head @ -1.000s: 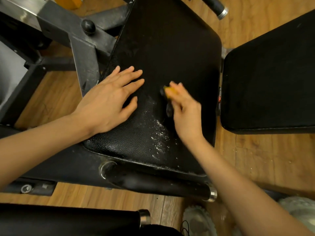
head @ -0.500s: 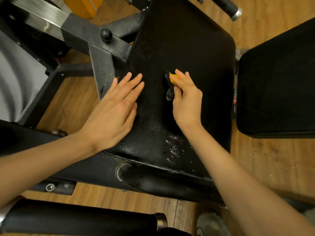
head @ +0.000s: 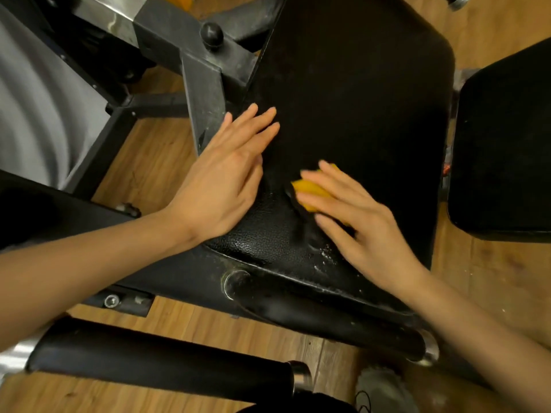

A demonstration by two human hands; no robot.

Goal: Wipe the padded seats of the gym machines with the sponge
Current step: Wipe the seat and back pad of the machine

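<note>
While left hand (head: 222, 177) lies flat, fingers spread, bracing the padded seat (head: 357, 93), right hand (head: 354, 216) presses the yellow sponge (head: 310, 190) near seat's front; work overlapping strokes toward dry far end.

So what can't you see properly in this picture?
- Sponge, head view: only a yellow bit shows; the right hand covers the rest.
- Right hand: motion-blurred, so its grip is unclear.
- Seat: its far end is cut off by the top edge, and the left hand hides part of its side.
- Neighbouring pad: cut off by the right edge.
</note>
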